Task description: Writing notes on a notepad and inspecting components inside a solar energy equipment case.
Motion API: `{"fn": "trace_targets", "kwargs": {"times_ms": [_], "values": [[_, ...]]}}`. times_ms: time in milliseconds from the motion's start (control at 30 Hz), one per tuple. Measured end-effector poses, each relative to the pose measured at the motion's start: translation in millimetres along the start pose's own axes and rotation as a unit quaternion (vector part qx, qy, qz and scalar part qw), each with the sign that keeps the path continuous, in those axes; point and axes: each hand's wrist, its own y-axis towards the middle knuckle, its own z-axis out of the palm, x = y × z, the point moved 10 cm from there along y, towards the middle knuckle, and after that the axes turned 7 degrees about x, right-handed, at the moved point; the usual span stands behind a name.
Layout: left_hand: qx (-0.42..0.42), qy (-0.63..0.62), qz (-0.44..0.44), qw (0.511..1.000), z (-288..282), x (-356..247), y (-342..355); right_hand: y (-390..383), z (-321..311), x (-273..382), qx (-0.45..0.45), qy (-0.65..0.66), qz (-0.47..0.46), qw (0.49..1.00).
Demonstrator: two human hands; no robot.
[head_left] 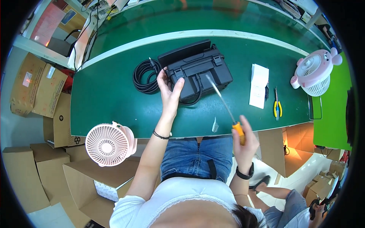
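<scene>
My left hand (169, 93) grips the left end of a black plastic case (216, 70), which has a flat dark panel along its back edge and a short thick cable hanging from its front. My right hand (245, 138) is closed around the orange handle of a long screwdriver (224, 103); the metal shaft angles up and left, its tip over the front of the case, though whether they touch I cannot tell. A coiled black cable (140, 78) lies just left of the case.
Folded white paper (257, 91) and yellow-handled pliers (278, 108) lie rightward. Pink fans sit at the green bench's (99, 98) near-left edge (106, 146) and right end (311, 70). Cardboard boxes (28, 81) crowd the left. A seated person (289, 212) is at lower right.
</scene>
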Motion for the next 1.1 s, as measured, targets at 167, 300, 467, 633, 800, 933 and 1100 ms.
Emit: {"fn": "trace_targets", "kwargs": {"times_ms": [167,300,467,633,800,933,1100], "values": [[0.000,0.004,-0.007,1.000,1,-1,-1,6,17,15,-0.004,-0.080,-0.040,0.996],[0.005,0.001,-0.014,1.000,0,1,-2,8,18,20,-0.005,-0.098,-0.046,0.994],[0.014,-0.011,-0.012,1.000,2,-4,-2,5,16,32,-0.025,-0.154,-0.061,0.986],[0.012,0.002,-0.017,1.000,1,-1,-1,6,17,32,-0.031,-0.158,-0.056,0.985],[0.014,-0.008,-0.015,1.000,3,-3,-1,5,19,30,-0.029,-0.150,-0.050,0.987],[0.015,-0.004,-0.018,1.000,2,-2,-2,6,16,41,-0.026,-0.183,-0.073,0.980],[0.016,-0.024,-0.019,0.999,3,-2,-2,9,14,47,-0.013,-0.163,-0.074,0.984]]}}
